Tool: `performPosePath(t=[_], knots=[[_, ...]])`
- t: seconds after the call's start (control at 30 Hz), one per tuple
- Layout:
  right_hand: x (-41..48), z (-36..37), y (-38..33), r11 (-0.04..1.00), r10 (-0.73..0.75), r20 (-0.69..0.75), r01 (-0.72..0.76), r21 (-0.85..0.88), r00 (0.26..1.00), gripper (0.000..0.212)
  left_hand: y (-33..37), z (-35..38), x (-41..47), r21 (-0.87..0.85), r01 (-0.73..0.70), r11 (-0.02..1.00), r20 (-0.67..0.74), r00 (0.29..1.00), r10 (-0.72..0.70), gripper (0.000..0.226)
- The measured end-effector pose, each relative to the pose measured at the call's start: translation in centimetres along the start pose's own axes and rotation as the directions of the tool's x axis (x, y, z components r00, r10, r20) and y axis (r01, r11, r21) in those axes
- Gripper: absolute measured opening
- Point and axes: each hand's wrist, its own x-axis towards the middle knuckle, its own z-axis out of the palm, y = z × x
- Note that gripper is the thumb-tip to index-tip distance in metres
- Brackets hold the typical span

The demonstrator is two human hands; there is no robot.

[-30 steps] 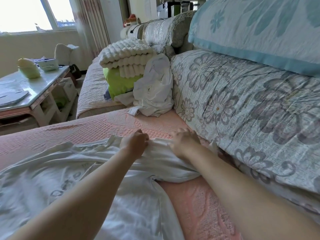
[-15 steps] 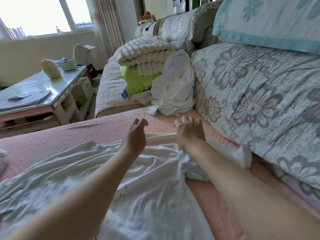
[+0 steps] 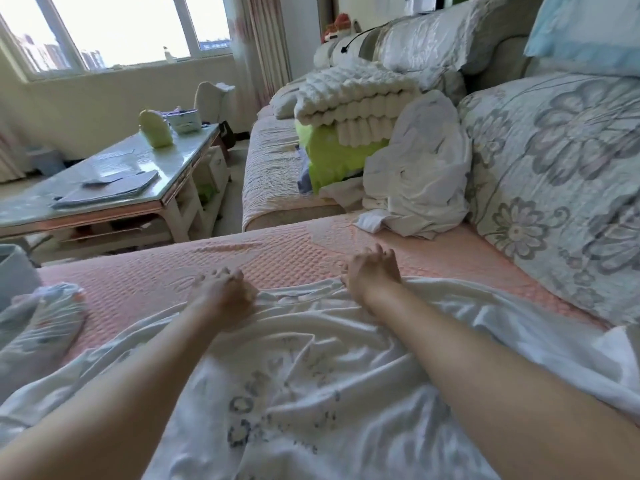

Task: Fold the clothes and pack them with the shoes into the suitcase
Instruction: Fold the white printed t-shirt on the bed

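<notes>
We have the white shirt (image 3: 311, 375) flat on the pink sofa cover (image 3: 277, 251), far hem running left-right. Left hand (image 3: 221, 292) curls onto the hem. Right hand (image 3: 372, 275) has loose fingers, pinch unclear. Both equally near, so we'd fold toward us.

Shirt (image 3: 311, 358) spread on the sofa seat (image 3: 277, 251) at 6, under my arms. My left hand (image 3: 225, 292) and right hand (image 3: 372, 275) sit at its far edge. Clothes heap (image 3: 419, 174) at 1, blanket stack (image 3: 353, 98) behind it. Back cushion (image 3: 554, 174) at 3. Bench (image 3: 114, 174) at 10. Another garment (image 3: 45, 327) at 9.
</notes>
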Motion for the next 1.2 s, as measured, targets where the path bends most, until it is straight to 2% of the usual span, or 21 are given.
performPosePath(t=[0.07, 0.13, 0.2, 0.33, 0.43, 0.53, 0.63, 0.73, 0.8, 0.87, 0.93, 1.07, 1.2], knots=[[1.4, -0.1, -0.1, 1.0, 0.013, -0.093, -0.013, 0.006, 0.996, 0.03, -1.0, -0.1, 0.1, 0.047, -0.058, 0.997, -0.084, 0.995, 0.062, 0.041], [2.6, -0.2, -0.2, 0.994, 0.066, -0.148, -0.053, 0.094, 0.987, 0.024, -1.7, -0.5, 0.9, -0.069, -0.008, 0.998, -0.267, 0.964, -0.01, 0.036], [3.8, -0.4, -0.6, 0.962, 0.177, -0.131, -0.144, 0.233, 0.975, 0.021, -2.1, -1.1, 2.2, -0.193, 0.044, 0.98, -0.351, 0.93, -0.111, 0.03], [5.2, 0.1, -0.6, 0.896, 0.28, -0.102, -0.222, 0.386, 0.954, 0.022, -1.6, -1.3, 4.7, -0.317, 0.121, 0.941, -0.268, 0.94, -0.211, 0.029], [4.4, 1.3, -1.0, 0.882, 0.204, -0.073, -0.151, 0.445, 0.976, 0.022, -1.4, 1.0, 5.4, -0.388, 0.082, 0.918, -0.227, 0.957, -0.181, 0.029], [2.8, 1.9, -1.8, 0.917, 0.122, -0.057, -0.09, 0.389, 0.991, 0.041, -1.7, 3.2, 4.8, -0.498, -0.024, 0.867, -0.258, 0.958, -0.122, 0.037], [1.0, 0.9, -3.3, 0.967, 0.105, 0.038, -0.111, 0.23, 0.994, 0.062, -2.5, 4.4, 3.1, -0.505, -0.158, 0.848, -0.307, 0.952, -0.005, 0.042], [-2.2, -0.4, -5.9, 0.994, 0.078, 0.13, -0.086, 0.06, 0.988, 0.071, -3.4, 4.1, -0.3, -0.457, -0.192, 0.869, -0.219, 0.971, 0.099, 0.048], [-5.4, -1.1, -7.6, 0.993, 0.005, 0.106, -0.017, 0.115, 0.994, 0.066, -3.9, 3.2, -3.5, -0.445, -0.187, 0.876, -0.185, 0.976, 0.114, 0.048], [-9.0, -2.3, -8.8, 0.96, -0.073, 0.073, 0.05, 0.275, 0.995, 0.058, -4.4, 2.1, -7.2, -0.418, -0.214, 0.883, -0.171, 0.973, 0.155, 0.045], [-13.0, -3.5, -9.7, 0.922, -0.134, 0.114, 0.082, 0.379, 0.984, 0.057, -5.0, 0.8, -11.2, -0.415, -0.238, 0.878, -0.165, 0.969, 0.185, 0.045], [-21.0, -5.7, -11.1, 0.886, -0.277, 0.233, 0.154, 0.438, 0.932, 0.057, -6.1, -1.1, -19.2, -0.443, -0.235, 0.865, -0.097, 0.972, 0.214, 0.041], [-28.6, -7.8, -12.3, 0.833, -0.359, 0.208, 0.212, 0.511, 0.91, 0.055, -6.8, -2.2, -27.2, -0.46, -0.195, 0.866, -0.034, 0.979, 0.202, 0.039]])
